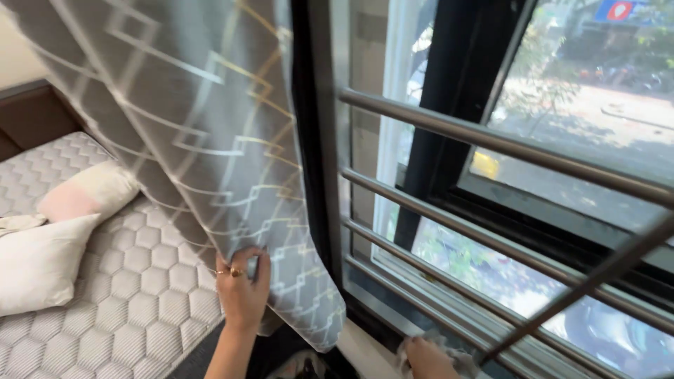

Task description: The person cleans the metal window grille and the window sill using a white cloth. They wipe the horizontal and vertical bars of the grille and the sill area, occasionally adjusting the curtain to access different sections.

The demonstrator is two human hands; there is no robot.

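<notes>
Hanging down the left half of the view, a grey woven curtain with a pale and gold geometric line pattern (210,140), long axis running from upper left down to its loose lower corner at lower centre, just beside the black window frame upright (316,140). To the right of that upright, a row of round steel window bars (491,140) slanting across the glass, with one crossing bar leaning in from the right edge. Below and left, a mattress with a grey-white hexagon quilted cover (133,295), carrying a white pillow (42,263) at its left edge and a white-and-pink cushion (88,189) just behind it. At the curtain's lower edge, the left hand (242,288) (rings on two fingers) pressed flat against the fabric, fingers pointing up, thumb side folded round the edge so the cloth is pinched and drawn leftward off the glass. Lower right of that, at the sill's near edge, the right hand (428,358), closed over a crumpled pale cloth (456,354), directly beneath the lowest bars and nearer to them than the left.
</notes>
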